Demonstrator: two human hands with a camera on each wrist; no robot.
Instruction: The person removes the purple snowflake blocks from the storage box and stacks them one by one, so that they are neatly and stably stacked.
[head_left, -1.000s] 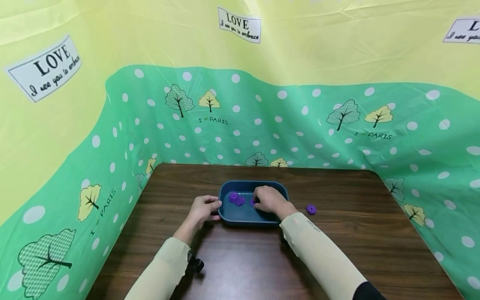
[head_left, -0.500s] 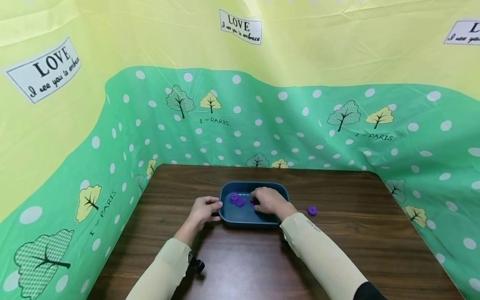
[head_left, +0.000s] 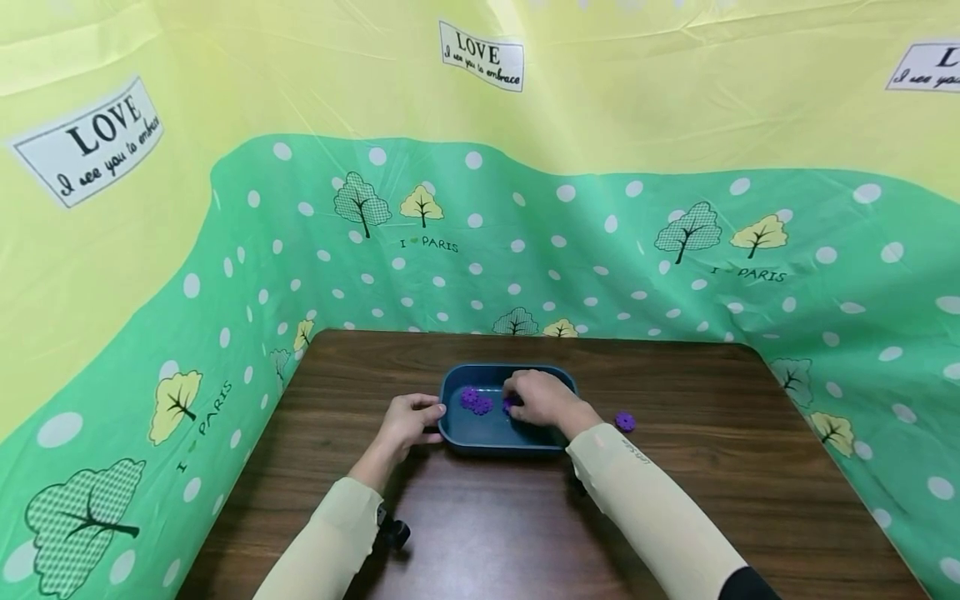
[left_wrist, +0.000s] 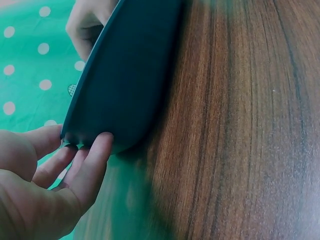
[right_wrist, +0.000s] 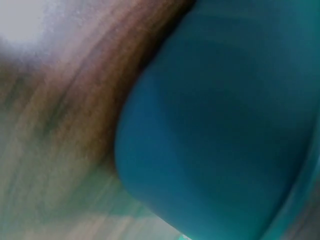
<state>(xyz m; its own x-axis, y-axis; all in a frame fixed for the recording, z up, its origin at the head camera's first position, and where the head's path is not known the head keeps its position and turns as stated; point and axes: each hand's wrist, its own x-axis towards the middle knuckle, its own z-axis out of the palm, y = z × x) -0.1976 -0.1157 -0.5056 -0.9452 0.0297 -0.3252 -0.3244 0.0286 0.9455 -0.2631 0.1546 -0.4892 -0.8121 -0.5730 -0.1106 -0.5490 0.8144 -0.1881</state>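
A dark blue tray [head_left: 487, 433] rests on the wooden table. Two purple flower-shaped pieces [head_left: 476, 401] lie together in its left half. My left hand [head_left: 405, 423] holds the tray's left end, thumb at the rim and fingers against the outer wall, as the left wrist view also shows for the hand [left_wrist: 55, 180]. Inside the tray's right half, my right hand [head_left: 543, 398] reaches down with bent fingers and pinches another purple flower-shaped piece [head_left: 507, 406], mostly hidden by the fingertips. The right wrist view shows only the tray's outer wall [right_wrist: 210, 125].
One more purple flower-shaped piece [head_left: 625, 422] lies on the table [head_left: 697, 467], right of the tray and close by the right wrist. A green and yellow printed cloth [head_left: 525, 250] hangs behind the table and along its sides.
My right forearm has shifted slightly to the right, while its fingers stay at the same purple piece. The left hand and the tray keep their places.
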